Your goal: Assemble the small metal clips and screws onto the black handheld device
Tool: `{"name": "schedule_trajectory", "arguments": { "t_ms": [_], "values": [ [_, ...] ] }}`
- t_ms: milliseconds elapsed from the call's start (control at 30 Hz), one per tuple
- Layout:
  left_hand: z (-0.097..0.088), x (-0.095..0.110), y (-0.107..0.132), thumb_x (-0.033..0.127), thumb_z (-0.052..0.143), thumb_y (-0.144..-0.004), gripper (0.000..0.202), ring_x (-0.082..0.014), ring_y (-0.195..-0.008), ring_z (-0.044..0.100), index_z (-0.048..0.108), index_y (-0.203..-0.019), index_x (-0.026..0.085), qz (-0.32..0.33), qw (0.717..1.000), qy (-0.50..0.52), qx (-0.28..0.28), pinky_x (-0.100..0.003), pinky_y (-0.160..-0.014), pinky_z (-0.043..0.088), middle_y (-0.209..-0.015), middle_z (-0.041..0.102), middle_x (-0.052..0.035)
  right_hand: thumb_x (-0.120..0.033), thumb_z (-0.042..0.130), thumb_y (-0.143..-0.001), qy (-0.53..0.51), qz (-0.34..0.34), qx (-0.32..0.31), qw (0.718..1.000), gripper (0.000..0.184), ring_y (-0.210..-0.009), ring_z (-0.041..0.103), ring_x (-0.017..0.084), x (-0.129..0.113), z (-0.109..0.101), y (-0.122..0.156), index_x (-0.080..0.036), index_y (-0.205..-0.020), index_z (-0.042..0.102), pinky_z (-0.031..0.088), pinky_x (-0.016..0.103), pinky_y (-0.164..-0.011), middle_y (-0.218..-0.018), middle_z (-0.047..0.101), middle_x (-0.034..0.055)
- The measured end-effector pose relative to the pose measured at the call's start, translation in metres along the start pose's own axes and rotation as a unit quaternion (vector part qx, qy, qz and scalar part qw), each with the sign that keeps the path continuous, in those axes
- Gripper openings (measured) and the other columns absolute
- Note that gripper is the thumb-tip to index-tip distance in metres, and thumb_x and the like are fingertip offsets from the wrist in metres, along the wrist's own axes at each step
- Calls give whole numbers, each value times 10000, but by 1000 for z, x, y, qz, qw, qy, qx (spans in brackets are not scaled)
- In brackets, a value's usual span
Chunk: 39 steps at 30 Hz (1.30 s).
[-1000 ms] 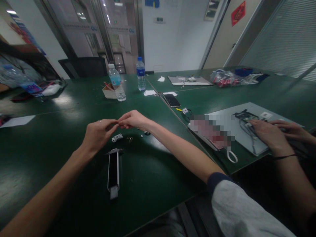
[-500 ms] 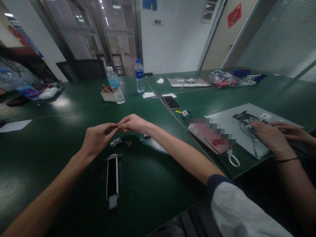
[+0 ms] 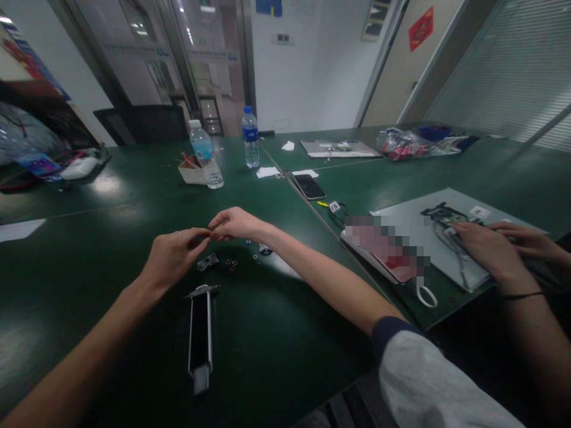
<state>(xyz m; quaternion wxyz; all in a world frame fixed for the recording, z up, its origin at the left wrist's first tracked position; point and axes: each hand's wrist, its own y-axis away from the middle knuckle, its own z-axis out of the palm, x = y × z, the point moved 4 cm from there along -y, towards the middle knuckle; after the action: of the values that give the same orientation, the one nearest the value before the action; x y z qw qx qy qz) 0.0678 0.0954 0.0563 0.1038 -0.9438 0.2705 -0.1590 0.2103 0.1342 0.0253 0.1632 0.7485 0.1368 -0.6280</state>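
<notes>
My left hand (image 3: 173, 255) and my right hand (image 3: 234, 224) meet fingertip to fingertip above the green table. Both are closed in a pinch, and whatever lies between the fingers is too small or hidden to make out. Just below them rest a small grey metal block with holes (image 3: 208, 262) and several small rings (image 3: 231, 263). A dark and silver part (image 3: 265, 249) lies under my right wrist, partly covered. Closer to me is a long metal piece with a dark middle and light edges (image 3: 200, 333), a crosspiece at its far end.
Two water bottles (image 3: 206, 156) (image 3: 250, 139) and a small box (image 3: 191, 171) stand beyond my hands. A phone (image 3: 309, 186) lies near the table seam. At right, a co-worker's hands (image 3: 486, 246) handle a wired part on a grey panel (image 3: 428, 238), beside a pinkish pouch (image 3: 379, 249).
My hands stay pinched together, with only slight shifts of the fingers. The whole view has moved a little; the parts on the table lie as before.
</notes>
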Motion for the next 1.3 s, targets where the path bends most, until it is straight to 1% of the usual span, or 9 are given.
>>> {"name": "schedule_trajectory", "arguments": {
  "t_ms": [200, 300, 367, 467, 567, 667, 833, 1067, 1300],
  "values": [
    [-1, 3, 1, 450, 364, -820, 455, -241, -782, 665, 661, -1025, 175, 32, 999, -23, -7, -324, -702, 475, -938, 710, -95, -113, 626, -774, 63, -22, -16, 998, 127, -607, 598, 72, -16, 2, 11, -103, -899, 611, 430, 135, -485, -705, 647, 18],
    [0, 4, 1, 444, 359, -823, 452, -240, -779, 661, 663, -1019, 174, 37, 999, -31, -14, -327, -704, 473, -931, 708, -98, -182, 630, -788, 166, 3, -18, 986, 159, -628, 606, 99, -29, 0, 23, -113, -931, 623, 443, 164, -501, -729, 660, 34],
    [1, 5, 1, 445, 360, -823, 452, -240, -778, 660, 665, -1012, 171, 36, 999, -31, -21, -331, -708, 476, -927, 709, -99, -231, 664, -767, 272, 25, -6, 962, 207, -703, 625, 140, -39, -4, 32, -125, -942, 638, 475, 203, -558, -795, 675, 58],
    [2, 6, 1, 454, 374, -816, 442, -239, -796, 665, 665, -1002, 178, 30, 999, -29, -30, -324, -718, 483, -941, 709, -92, -261, 764, -661, 414, 71, 10, 907, 285, -884, 630, 228, -50, -8, 47, -144, -902, 667, 515, 286, -687, -951, 675, 104],
    [2, 8, 2, 454, 382, -811, 426, -234, -812, 668, 664, -993, 191, 26, 999, -29, -32, -315, -727, 485, -959, 709, -82, -202, 832, -542, 486, 136, -6, 863, 332, -984, 613, 309, -50, -6, 57, -136, -833, 688, 527, 364, -751, -996, 663, 135],
    [2, 9, 2, 455, 385, -809, 426, -228, -799, 667, 661, -993, 187, 25, 999, -25, -32, -315, -729, 486, -950, 710, -81, -126, 841, -491, 510, 166, -36, 843, 310, -997, 615, 351, -44, 0, 59, -118, -763, 692, 531, 407, -774, -965, 667, 141],
    [4, 9, 3, 445, 383, -811, 428, -222, -797, 663, 657, -1000, 176, 27, 999, -23, -36, -311, -724, 481, -945, 708, -83, -36, 811, -493, 500, 160, -59, 849, 245, -990, 628, 329, -38, 4, 55, -117, -685, 680, 542, 358, -750, -901, 683, 122],
    [4, 9, 2, 448, 389, -807, 429, -228, -809, 659, 657, -1005, 178, 30, 998, -15, -45, -316, -725, 482, -949, 709, -87, -227, 763, -673, 537, 112, -108, 829, 295, -900, 652, 290, -44, 10, 58, -100, -927, 685, 549, 372, -715, -988, 674, 162],
    [6, 7, 1, 454, 393, -809, 418, -223, -787, 662, 666, -991, 195, 41, 998, -16, -38, -310, -715, 485, -928, 713, -75, -117, 681, -731, 538, 79, -154, 825, 183, -809, 663, 232, -38, 19, 57, -119, -914, 686, 535, 312, -656, -910, 690, 114]
  ]
}}
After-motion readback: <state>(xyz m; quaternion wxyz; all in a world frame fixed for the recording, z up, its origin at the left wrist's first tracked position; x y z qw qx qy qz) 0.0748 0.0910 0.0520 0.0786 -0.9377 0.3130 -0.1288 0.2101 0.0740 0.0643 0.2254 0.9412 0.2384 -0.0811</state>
